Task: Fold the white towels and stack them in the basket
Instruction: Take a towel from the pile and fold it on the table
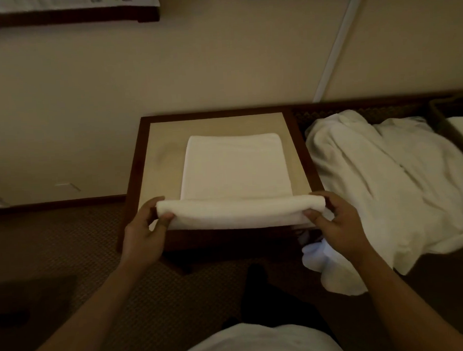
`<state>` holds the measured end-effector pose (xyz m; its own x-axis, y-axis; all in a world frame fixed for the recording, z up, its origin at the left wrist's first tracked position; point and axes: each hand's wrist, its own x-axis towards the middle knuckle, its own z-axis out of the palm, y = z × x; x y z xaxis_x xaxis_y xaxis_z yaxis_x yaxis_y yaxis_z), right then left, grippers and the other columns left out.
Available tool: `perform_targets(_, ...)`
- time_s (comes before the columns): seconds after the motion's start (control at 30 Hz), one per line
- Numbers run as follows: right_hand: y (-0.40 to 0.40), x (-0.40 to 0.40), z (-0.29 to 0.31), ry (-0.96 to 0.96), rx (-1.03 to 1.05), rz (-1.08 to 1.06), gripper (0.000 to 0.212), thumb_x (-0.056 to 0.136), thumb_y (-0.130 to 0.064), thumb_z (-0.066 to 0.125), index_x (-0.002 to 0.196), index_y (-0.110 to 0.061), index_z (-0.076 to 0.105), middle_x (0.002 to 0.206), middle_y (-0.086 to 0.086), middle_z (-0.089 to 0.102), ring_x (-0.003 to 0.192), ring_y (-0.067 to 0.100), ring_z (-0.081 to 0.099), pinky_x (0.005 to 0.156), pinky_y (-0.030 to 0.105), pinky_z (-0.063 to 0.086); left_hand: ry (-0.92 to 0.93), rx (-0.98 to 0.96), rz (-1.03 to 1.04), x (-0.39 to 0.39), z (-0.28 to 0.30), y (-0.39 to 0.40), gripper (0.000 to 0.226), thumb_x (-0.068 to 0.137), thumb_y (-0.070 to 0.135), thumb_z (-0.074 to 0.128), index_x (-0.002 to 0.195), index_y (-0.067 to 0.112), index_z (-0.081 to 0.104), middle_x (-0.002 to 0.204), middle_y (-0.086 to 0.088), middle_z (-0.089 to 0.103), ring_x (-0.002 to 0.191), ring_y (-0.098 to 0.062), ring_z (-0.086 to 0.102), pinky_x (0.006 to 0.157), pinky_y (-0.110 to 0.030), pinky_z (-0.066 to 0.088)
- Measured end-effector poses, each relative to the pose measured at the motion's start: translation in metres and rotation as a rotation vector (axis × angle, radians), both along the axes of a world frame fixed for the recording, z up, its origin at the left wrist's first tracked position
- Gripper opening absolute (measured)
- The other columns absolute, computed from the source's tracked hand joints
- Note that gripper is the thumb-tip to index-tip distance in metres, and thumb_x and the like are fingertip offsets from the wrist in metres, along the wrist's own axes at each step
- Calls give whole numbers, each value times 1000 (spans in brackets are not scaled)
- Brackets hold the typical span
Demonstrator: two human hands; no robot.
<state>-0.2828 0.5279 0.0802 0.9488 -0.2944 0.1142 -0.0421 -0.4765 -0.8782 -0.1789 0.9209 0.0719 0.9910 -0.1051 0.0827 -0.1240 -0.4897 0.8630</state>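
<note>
Both hands are on 1 white towel (233, 175) at the near edge of the small table (135, 184), and this fold is only partway there. The left hand (145, 232) pinches the towel's left end, thumb under and fingers curled over the doubled roll of cloth; the right hand (336, 221) grips the right end the same way. That near portion sits lifted and rolled along the table's front edge, while the rest of the towel lies flat across the middle of the tabletop, its far edge short of the back edge. My read: the near half is about to be carried over toward the far edge, so at least 1 more fold remains before this one is ready to stack. Off the table's right edge, a big heap of loose white towels (384, 174) spills over a dark woven surface and hangs toward the floor, so plenty is left to do. At the far right, a dark basket (440, 123) pokes into view, and inside it there is a flat pale patch that looks like a folded towel (461, 128); how many are in there I cannot tell, since most of it is cut off. So, roughly: early going, 1 towel in hand, a pile waiting.
</note>
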Motion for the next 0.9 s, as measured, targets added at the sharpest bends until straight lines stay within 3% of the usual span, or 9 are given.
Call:
perform_targets(0.2,-5,58,13,-17,105,-84,25,95,-13,66,120,-14,64,109,-10,69,96,-9,63,75,7,48,-2,-64,88,59,13,-30,34,103,35,53,136,27,54,124,7,57,113,-15,55,87,-29,46)
perform_targets(0.33,-13,111,12,-21,180,-134,18,99,-17,62,116,-23,63,104,-12,70,92,-7,66,73,11,52,12,-53,168,118,15,-57,36,104,36,51,138,23,55,118,13,57,95,5,54,76,-13,39)
perform_targets(0.4,-21,139,5,8,191,-155,18,100,-25,60,118,-23,64,106,-9,71,94,-1,68,73,16,56,27,-41,192,148,11,-69,35,105,37,49,136,23,56,115,13,58,92,9,53,76,-13,39)
perform_targets(0.53,-42,215,-20,113,139,-209,26,100,-40,58,117,-21,65,103,-6,72,91,9,69,74,29,57,72,8,220,221,-11,-93,36,106,39,46,134,20,58,118,7,60,104,-12,53,87,-29,39)
perform_targets(0.7,-60,310,-77,330,30,-277,36,101,-47,53,115,-15,63,98,-3,63,90,17,61,78,30,45,308,152,205,310,-66,-119,44,104,47,45,132,16,57,126,-8,62,110,-26,58,88,-34,42)
perform_targets(0.8,-60,326,-94,370,-58,-347,40,103,-46,47,112,-11,65,98,-2,59,90,17,53,79,25,35,291,327,164,332,-89,-126,51,103,54,43,131,15,59,121,-10,65,110,-32,60,88,-37,43)
perform_targets(0.9,-60,331,-101,335,-70,-413,42,103,-45,47,113,-9,65,102,5,65,92,20,57,79,25,35,240,406,155,355,-92,-134,54,101,57,43,134,17,58,125,-12,66,112,-34,61,92,-39,47)
